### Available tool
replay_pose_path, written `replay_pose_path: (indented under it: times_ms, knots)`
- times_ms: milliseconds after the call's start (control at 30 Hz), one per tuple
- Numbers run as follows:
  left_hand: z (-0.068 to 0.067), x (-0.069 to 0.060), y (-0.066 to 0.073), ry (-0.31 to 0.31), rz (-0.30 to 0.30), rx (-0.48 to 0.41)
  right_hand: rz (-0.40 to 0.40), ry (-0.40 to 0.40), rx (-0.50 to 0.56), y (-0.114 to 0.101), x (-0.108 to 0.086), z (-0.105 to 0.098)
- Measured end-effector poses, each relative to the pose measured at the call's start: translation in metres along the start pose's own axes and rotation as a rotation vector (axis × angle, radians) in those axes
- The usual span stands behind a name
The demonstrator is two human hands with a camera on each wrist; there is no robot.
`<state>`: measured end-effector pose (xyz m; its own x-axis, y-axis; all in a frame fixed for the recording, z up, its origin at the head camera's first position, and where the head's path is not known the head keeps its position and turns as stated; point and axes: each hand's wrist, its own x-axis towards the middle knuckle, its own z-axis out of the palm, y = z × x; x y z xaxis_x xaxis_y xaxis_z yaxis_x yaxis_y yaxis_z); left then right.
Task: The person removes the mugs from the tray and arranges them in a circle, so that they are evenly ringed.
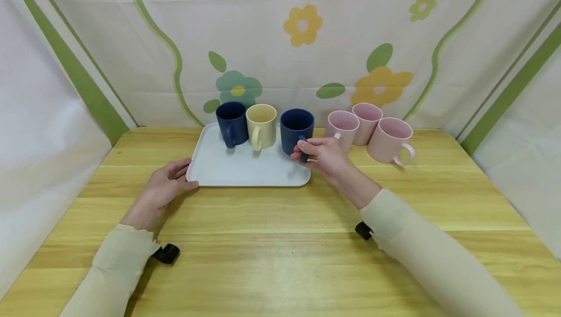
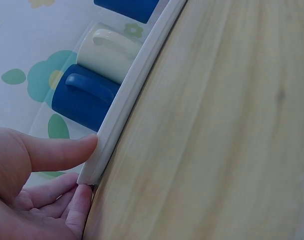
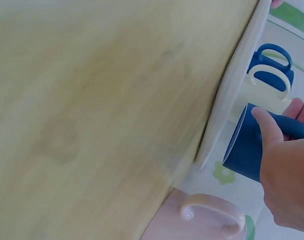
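Note:
A white rectangular tray (image 1: 245, 171) lies on the table. My left hand (image 1: 164, 185) grips its front left corner; in the left wrist view the thumb (image 2: 67, 152) presses the rim and the fingers curl at the corner's other side. With my right hand (image 1: 326, 158) I hold a navy blue mug (image 1: 291, 134) by its handle, over the tray's right end. Whether its base touches the tray I cannot tell. Toward the tray's back left stand another navy mug (image 1: 232, 122) and a cream mug (image 1: 263, 124), side by side, handles facing me.
Right of the tray, three pink mugs stand close together: one (image 1: 344, 124) just behind my right hand, one (image 1: 367, 122) at the back, one (image 1: 387, 141) with its handle to the right. A flowered curtain (image 1: 263, 29) hangs behind the wooden table (image 1: 263, 249).

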<state>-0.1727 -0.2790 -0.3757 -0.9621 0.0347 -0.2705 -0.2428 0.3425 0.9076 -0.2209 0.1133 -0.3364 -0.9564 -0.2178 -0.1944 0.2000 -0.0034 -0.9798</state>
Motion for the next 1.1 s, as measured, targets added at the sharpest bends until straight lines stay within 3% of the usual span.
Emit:
replay_pose_path:
  times_ms: [500,1100]
  knots:
    - [0.0,0.0,0.001,-0.001,0.007,0.014,-0.13,-0.059,-0.015,-0.011,-0.045,-0.024]
    - [-0.002,0.0,-0.001,-0.015,0.014,0.042,-0.172,-0.108,-0.013,-0.004,-0.083,-0.058]
